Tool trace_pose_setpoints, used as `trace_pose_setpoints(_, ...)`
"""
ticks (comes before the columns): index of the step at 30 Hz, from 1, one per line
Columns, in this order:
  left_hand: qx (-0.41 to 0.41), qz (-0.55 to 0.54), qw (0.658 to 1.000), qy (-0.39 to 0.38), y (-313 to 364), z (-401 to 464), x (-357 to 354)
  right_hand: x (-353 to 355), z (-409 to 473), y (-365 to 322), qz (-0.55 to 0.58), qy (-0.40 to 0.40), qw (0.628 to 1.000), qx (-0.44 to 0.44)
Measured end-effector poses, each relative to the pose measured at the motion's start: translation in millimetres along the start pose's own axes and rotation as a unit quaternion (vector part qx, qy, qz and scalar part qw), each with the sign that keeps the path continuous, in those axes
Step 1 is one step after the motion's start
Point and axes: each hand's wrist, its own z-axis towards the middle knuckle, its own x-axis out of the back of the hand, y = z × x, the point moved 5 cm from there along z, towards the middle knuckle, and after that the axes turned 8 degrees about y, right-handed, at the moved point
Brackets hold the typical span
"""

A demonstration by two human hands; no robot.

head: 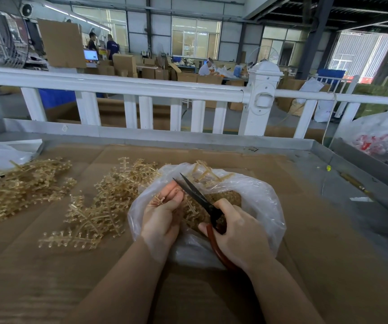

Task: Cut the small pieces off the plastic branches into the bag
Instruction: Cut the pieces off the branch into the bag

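a clear plastic bag (258,197) is seen lying open on the cardboard-covered worktop (316,230), with both hands over its mouth. a small plastic branch (162,201) is pinched in the curled fingers of the left hand (162,216). red-handled scissors (202,202) are gripped by the right hand (237,232), their blades parted just beside the branch. more plastic branches (99,206) are heaped on the worktop left of the bag.

One scissors (196,195), one bag (253,195), two hands (162,213)
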Motion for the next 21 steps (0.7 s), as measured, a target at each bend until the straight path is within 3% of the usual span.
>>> trace_pose_setpoints(8,0.002,-0.010,1.000,-0.022,2.8,-4.4,-3.4,1.3,-2.0,-2.2,-0.004,0.001,1.000,0.017)
trace_pose_setpoints(21,0.018,0.020,0.999,0.035,1.7,-6.9,0.1,-2.4,-1.0,-2.4,-0.027,0.005,0.999,0.040)
